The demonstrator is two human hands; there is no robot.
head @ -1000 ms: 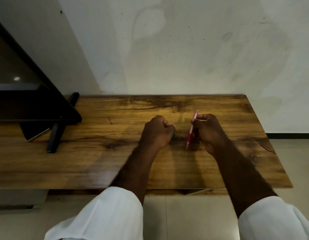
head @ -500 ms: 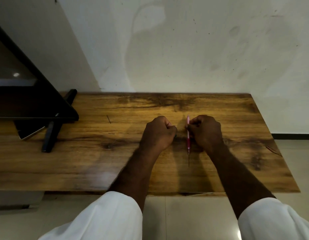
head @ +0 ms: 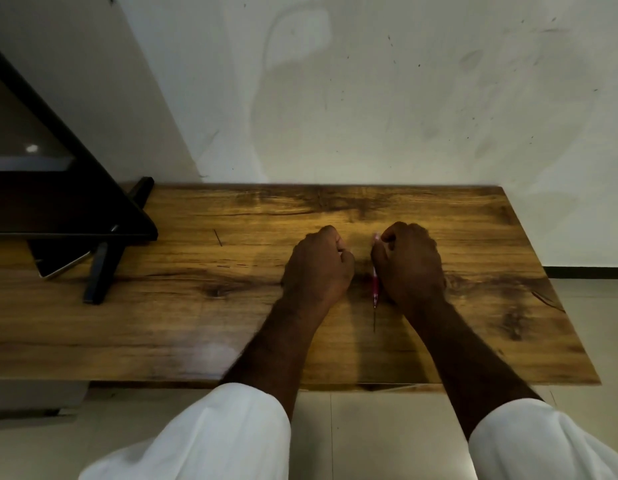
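Right hand: my right hand (head: pixel 409 263) is curled around a pink pen (head: pixel 375 287), thumb and fingers clamped on its upper barrel, heel resting on the wooden table (head: pixel 203 327).
Pen: it stands nearly upright beside my palm, pink top at my thumb, thin dark tip pointing down toward me and seeming to meet the wood; whether it really touches I cannot tell.
Left hand: my left hand (head: pixel 319 268) is closed into a fist just beside the pen, not touching it. Something small may be tucked inside; the fingers hide it.
Step in hand: I judge I am holding the pen steady between both fists, about midway through handling it.
Next move: it calls for a firm pinch on the barrel and a careful approach from my left hand, so the tip does not skid.
Surroundings: a black screen (head: pixel 41 188) on its stand sits far left, with a phone (head: pixel 60 266) under it.
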